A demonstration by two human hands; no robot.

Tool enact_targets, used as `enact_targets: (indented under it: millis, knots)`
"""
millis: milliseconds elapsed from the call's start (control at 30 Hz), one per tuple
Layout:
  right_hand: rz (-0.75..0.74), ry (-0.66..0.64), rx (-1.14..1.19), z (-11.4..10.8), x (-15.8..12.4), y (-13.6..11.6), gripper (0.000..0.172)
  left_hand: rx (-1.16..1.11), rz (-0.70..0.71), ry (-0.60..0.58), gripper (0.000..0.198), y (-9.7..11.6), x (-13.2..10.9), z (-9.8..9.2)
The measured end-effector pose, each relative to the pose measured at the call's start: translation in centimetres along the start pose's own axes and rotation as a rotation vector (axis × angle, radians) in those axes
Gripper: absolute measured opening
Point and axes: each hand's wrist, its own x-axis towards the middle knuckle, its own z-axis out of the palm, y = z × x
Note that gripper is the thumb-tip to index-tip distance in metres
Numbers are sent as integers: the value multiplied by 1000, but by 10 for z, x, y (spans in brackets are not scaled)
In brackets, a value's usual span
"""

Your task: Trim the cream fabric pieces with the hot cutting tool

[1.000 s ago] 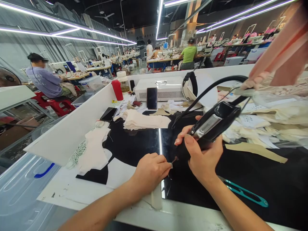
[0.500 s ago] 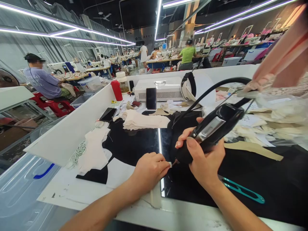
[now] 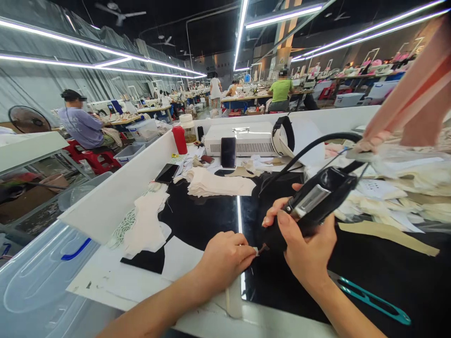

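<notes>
My right hand (image 3: 306, 249) is wrapped round a black corded hand tool (image 3: 317, 199) with a silver panel, its tip pointing down-left toward a tiny pale piece (image 3: 257, 251). My left hand (image 3: 225, 259) pinches that tiny piece between thumb and fingers, right at the tool's tip. Both hands work over a black table surface (image 3: 369, 272). The tool's black cable (image 3: 317, 142) arcs up and back to the right.
Teal thread snips (image 3: 373, 300) lie right of my right arm. Stacked cream fabric pieces (image 3: 218, 184), two phones (image 3: 228, 152), a white box machine (image 3: 243, 139), a red bottle (image 3: 180, 139) and piles of beige fabric (image 3: 398, 188) sit behind. A white divider (image 3: 116, 197) borders the left; other people sit at far tables.
The view has shifted slightly, so everything sits a little lower and further right in frame. Both hands keep the same grips, tool tip still at the pinched piece.
</notes>
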Motion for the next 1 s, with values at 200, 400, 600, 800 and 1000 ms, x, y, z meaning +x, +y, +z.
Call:
enact_targets:
  millis: [200, 400, 600, 800, 1000]
  knots:
    - [24, 37, -35, -6, -2, 1, 56, 44, 17, -45, 18, 0, -3, -7]
    - [4, 55, -63, -8, -4, -5, 52, 68, 49, -24, 13, 2, -18, -15]
    - [-18, 59, -62, -9, -5, -7, 52, 65, 50, 50, 16, 3, -31, -14]
    - [-46, 40, -14, -8, -1, -11, 52, 91, 62, -11, 15, 6, -29, -18]
    - [-72, 52, -24, -2, 2, -10, 45, 83, 54, -67, 17, 8, -27, -27]
